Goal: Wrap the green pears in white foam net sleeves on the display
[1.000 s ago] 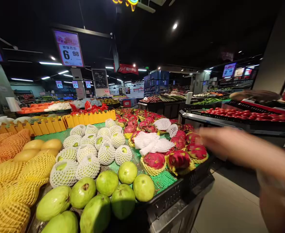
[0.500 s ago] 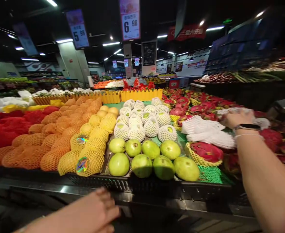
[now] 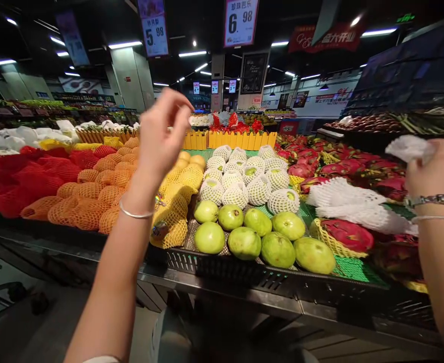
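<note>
My left hand (image 3: 163, 133) is raised above the orange mesh-wrapped fruit (image 3: 104, 176), its fingers loosely bent, the thumb apart from them, and nothing visible in it. At the far right, my right hand (image 3: 435, 169) is closed on a white foam fruit net (image 3: 408, 147), held over the dragon fruit (image 3: 391, 187). Its fingertips are partly hidden. More white foam nets (image 3: 346, 201) lie in a heap left of that hand. Below them a dragon fruit (image 3: 348, 235) rests in a yellow net. Bare green guavas (image 3: 244, 243) fill the front of the black crate (image 3: 222, 264).
White-netted guavas (image 3: 257, 189) stand behind the bare ones. Red mesh-wrapped fruit (image 3: 51, 174) lies at the left. A low yellow fence (image 3: 240, 140) borders the back. Price signs (image 3: 240, 22) hang overhead. A metal ledge (image 3: 252, 297) runs along the front.
My left hand has risen from below the crate's front edge to above the fruit. My right hand has lifted from the foam nets with one in its grip. The view has shifted left.
</note>
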The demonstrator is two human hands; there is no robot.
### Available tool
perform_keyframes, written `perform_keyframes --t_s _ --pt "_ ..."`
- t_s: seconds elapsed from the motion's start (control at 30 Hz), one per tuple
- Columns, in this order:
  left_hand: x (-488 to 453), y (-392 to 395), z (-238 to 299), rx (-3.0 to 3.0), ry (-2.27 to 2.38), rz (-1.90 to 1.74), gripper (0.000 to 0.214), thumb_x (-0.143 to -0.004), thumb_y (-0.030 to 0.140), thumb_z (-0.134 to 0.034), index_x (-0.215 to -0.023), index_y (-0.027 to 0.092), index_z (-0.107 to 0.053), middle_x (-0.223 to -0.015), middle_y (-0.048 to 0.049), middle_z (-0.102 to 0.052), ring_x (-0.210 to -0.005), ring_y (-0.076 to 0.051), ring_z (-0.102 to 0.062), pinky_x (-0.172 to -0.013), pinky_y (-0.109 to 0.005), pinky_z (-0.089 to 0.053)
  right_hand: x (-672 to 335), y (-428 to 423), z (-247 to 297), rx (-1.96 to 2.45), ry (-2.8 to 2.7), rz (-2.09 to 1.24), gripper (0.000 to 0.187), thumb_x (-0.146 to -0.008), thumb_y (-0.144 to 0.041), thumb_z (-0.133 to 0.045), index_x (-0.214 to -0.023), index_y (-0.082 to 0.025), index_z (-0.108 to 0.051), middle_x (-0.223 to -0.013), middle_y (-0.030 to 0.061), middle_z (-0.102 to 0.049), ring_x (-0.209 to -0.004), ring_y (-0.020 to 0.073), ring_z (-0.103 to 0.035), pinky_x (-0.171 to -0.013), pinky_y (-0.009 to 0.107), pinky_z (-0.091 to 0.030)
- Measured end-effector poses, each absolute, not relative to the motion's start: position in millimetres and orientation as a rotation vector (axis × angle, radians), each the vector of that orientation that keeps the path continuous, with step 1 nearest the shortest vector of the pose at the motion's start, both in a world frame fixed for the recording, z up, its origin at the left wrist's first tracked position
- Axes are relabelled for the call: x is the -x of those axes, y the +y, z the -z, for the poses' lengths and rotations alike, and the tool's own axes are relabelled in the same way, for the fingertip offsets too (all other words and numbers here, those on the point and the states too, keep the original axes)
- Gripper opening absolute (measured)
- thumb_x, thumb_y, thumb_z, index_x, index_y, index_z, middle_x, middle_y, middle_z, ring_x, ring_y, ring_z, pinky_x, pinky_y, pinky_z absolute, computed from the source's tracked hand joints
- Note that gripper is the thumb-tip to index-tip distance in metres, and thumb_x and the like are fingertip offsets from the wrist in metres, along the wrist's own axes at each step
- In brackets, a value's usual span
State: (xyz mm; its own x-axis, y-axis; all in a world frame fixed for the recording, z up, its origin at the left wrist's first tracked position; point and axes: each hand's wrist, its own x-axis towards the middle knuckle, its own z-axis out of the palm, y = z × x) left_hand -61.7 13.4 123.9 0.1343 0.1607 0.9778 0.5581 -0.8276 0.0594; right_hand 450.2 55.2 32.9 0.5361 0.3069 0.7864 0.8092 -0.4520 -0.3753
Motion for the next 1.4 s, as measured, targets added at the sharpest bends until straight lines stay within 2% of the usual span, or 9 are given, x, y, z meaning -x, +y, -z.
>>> perform_keyframes --t_s 0.1,0.2,0.33,0.67,0.8,0.97,1.1,1.3,1.4 --pt "40 27 -79 2.378 -0.854 1.781 0.028 -0.093 0.046 -0.055 -0.081 0.021 -0.058 -0.074 0.0015 -0.060 -0.069 -0.011 -0.057 -0.066 -0.028 -0.045 -379 38 -57 1.745 -1.056 0.766 0.052 -0.093 -0.039 -0.058 -0.138 -0.012 -0.055 -0.135 0.0274 -0.056 -0.129 0.0379 -0.046 -0.096 0.053 -0.033" --pt "22 21 -37 2.627 -0.933 2.039 0.024 -0.091 0.043 -0.056 -0.084 0.020 -0.059 -0.072 0.0007 -0.060 -0.067 -0.012 -0.057 -0.066 -0.027 -0.047 -285 14 -55 1.452 -1.504 0.673 0.061 -0.087 -0.029 -0.064 -0.142 -0.009 -0.048 -0.121 0.0201 -0.066 -0.102 0.0288 -0.061 -0.089 0.041 -0.043" --pt "13 6 5 2.517 -1.028 2.408 0.027 -0.093 0.046 -0.054 -0.103 0.022 -0.058 -0.099 -0.0047 -0.064 -0.087 -0.015 -0.060 -0.074 -0.027 -0.049 -181 -3 -27 1.070 -1.961 0.627 0.047 -0.091 -0.014 -0.054 -0.138 -0.016 -0.052 -0.100 0.0107 -0.070 -0.091 0.0258 -0.062 -0.085 0.040 -0.046" --pt "16 33 -39 2.396 -1.008 2.090 0.016 -0.082 0.014 -0.064 -0.092 0.021 -0.055 -0.092 0.0004 -0.062 -0.082 -0.011 -0.058 -0.078 -0.026 -0.045 -147 28 -20 0.772 -1.911 0.560 0.036 -0.092 -0.023 -0.058 -0.128 -0.020 -0.060 -0.106 0.0100 -0.066 -0.105 0.0285 -0.056 -0.101 0.049 -0.042" --pt "20 28 -32 2.231 -0.849 2.106 0.012 -0.083 0.017 -0.066 -0.092 0.021 -0.059 -0.090 0.0004 -0.063 -0.084 -0.012 -0.059 -0.081 -0.026 -0.047 -154 37 -11 0.729 -1.644 0.167 0.040 -0.093 -0.035 -0.054 -0.130 -0.019 -0.055 -0.124 0.0144 -0.060 -0.115 0.0287 -0.055 -0.101 0.051 -0.044" --pt "19 26 -24 2.221 -0.777 2.358 0.027 -0.076 0.021 -0.073 -0.094 0.023 -0.053 -0.089 0.0022 -0.057 -0.080 -0.010 -0.060 -0.074 -0.022 -0.049 -166 49 -7 0.686 -1.502 -0.599 0.017 -0.083 -0.022 -0.057 -0.097 -0.021 -0.067 -0.102 0.0064 -0.070 -0.097 0.0220 -0.064 -0.096 0.045 -0.050" --pt "22 25 -40 2.491 -0.813 2.368 0.031 -0.073 0.021 -0.073 -0.087 0.023 -0.045 -0.076 0.0050 -0.051 -0.068 -0.008 -0.054 -0.066 -0.020 -0.046 -174 50 -9 0.540 -1.134 -1.094 0.021 -0.080 -0.014 -0.062 -0.098 -0.023 -0.065 -0.091 -0.0003 -0.068 -0.082 0.0132 -0.065 -0.083 0.031 -0.057" --pt "35 48 -79 2.943 -0.612 2.297 0.023 -0.063 0.015 -0.067 -0.069 0.021 -0.046 -0.061 0.0065 -0.041 -0.055 -0.007 -0.035 -0.053 -0.018 -0.033 -179 58 -6 0.382 -0.764 -1.392 0.029 -0.074 0.006 -0.053 -0.081 -0.022 -0.056 -0.071 -0.0043 -0.061 -0.070 0.0087 -0.065 -0.078 0.021 -0.059" --pt "34 70 -80 3.082 -0.642 2.131 0.026 -0.065 0.013 -0.074 -0.071 0.020 -0.050 -0.061 0.0066 -0.047 -0.056 -0.005 -0.040 -0.055 -0.017 -0.036 -176 60 -4 0.383 -0.811 -1.449 0.023 -0.078 0.002 -0.055 -0.075 -0.021 -0.056 -0.074 -0.0016 -0.065 -0.074 0.0100 -0.067 -0.080 0.021 -0.058"
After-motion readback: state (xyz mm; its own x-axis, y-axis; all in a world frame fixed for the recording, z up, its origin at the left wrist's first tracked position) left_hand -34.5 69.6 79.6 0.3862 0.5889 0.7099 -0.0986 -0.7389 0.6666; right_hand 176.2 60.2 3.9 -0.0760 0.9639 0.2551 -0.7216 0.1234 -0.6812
